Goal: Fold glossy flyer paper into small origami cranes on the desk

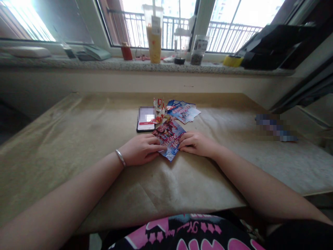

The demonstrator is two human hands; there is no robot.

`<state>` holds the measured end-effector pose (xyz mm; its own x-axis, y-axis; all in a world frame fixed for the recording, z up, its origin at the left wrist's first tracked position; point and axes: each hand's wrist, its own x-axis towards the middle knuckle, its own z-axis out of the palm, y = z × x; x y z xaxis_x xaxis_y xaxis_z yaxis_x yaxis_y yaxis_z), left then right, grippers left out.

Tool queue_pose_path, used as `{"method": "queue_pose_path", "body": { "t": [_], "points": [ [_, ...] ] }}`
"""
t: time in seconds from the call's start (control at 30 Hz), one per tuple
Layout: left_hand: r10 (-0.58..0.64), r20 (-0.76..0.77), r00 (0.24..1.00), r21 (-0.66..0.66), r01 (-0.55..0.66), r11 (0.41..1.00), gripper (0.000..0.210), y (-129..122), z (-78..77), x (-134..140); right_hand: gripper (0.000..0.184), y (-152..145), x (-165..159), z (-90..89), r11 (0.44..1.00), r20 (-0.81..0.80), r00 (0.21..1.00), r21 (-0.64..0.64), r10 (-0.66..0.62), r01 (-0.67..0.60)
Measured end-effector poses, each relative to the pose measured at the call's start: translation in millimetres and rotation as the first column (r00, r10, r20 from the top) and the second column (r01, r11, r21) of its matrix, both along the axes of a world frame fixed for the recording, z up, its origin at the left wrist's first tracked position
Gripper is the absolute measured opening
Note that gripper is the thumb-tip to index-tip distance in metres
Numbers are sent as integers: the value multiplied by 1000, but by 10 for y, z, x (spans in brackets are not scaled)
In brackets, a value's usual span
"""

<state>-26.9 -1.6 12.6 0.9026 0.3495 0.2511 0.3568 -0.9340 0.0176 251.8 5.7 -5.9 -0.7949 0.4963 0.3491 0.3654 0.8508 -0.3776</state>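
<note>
A square printed paper sheet [170, 136], blue with red lettering and a picture, lies turned cornerwise on the cloth before me. At its left edge, my left hand [142, 149] has fingers closed on the paper, with one digit lying over its face; a silver bangle circles that wrist. My right hand [195, 143] pinches the right edge between closed fingers. Behind the sheet are colourful folded paper pieces [160, 113] and a small fanned stack of similar blue printed sheets [184, 111]. A phone [146, 119] with a lit screen rests just beyond my left hand.
A tan cloth [85, 139] covers the table. Toward the right edge lies a blurred bluish packet [275, 128]. On the granite windowsill [99, 66] stand a tall cup of yellow drink [153, 41], a red jar [126, 52], a clear container [199, 50] and a black bag [273, 47].
</note>
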Motion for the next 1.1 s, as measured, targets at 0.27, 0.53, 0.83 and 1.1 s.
{"method": "queue_pose_path", "body": {
  "t": [0.27, 0.53, 0.83, 1.1],
  "points": [
    [-10, -6, 1000, 15, 11, 1000, 30, -15, -21, 17, 15, -31, -101, -14, 999, -22, 999, -12, -48, 47],
    [46, 100, 994, -100, -36, 994, 19, -37, -21, 72, 14, -68, -156, 5, 989, 3, 990, -46, -142, 142],
    [159, 57, 986, -99, -153, 983, 24, -94, -13, 150, 12, -90, -201, 4, 969, 0, 973, -88, -231, 230],
    [335, 101, 937, -204, -310, 929, 28, -118, -51, 206, 12, -70, -207, -27, 970, -36, 976, -119, -216, 211]
  ]
}}
